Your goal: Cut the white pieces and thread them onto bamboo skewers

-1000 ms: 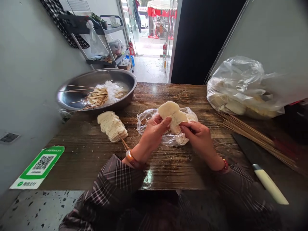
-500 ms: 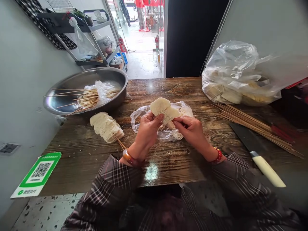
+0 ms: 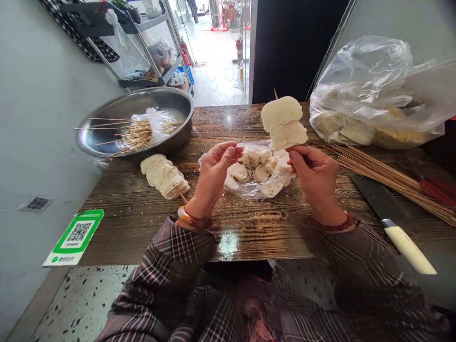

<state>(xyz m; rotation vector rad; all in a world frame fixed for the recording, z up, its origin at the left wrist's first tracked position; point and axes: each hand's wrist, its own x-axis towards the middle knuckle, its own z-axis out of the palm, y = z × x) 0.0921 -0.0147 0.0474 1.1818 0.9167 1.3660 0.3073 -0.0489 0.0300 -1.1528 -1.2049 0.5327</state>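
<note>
My right hand is closed on a thin bamboo skewer, pinching it just below two flat, pale bread-like slices. The skewer's tip pokes out above the upper slice. My left hand is apart from it, to the left, with fingers stretched to the right and nothing visible in them. Below and between both hands, a clear plastic bag lies spread open around several pale, round slices. By my left wrist lies a full skewer of the same slices, its stick partly behind the wrist.
At the back left, a steel basin holds skewered pieces and plastic wrap. A large plastic bag of pale slices stands at the back right. In front of it lie loose skewers and a cleaver. A QR-code card sits at the left edge.
My right hand has moved up and right, lifting the skewered slices away from the bag. My left hand has let go of the slices. The view has shifted slightly.
</note>
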